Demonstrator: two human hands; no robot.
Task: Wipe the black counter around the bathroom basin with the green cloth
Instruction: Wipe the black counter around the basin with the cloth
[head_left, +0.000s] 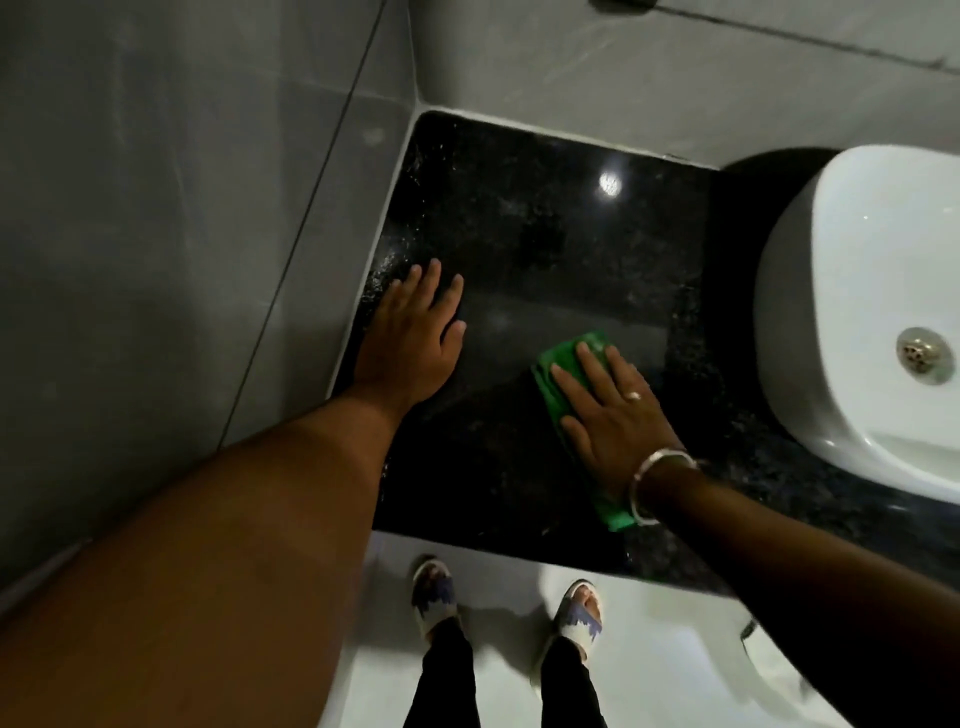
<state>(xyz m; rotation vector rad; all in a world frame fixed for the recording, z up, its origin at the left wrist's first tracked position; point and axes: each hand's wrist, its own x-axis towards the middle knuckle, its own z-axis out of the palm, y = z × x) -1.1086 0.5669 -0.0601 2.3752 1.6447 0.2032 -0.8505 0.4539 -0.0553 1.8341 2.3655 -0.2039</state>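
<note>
A black speckled counter (530, 223) fills the corner between two grey tiled walls. The white basin (872, 270) stands on it at the right. A folded green cloth (558, 371) lies flat on the counter left of the basin. My right hand (613, 415) presses flat on the cloth with fingers spread, a ring and a bangle on it. My left hand (415, 338) rests flat on the bare counter near the left wall, fingers apart, holding nothing.
Grey tiled walls (156, 208) close off the counter at the left and the back. The basin's metal drain (922, 356) shows at the right edge. Below the counter's front edge lies the pale floor (498, 582) with my two sandalled feet.
</note>
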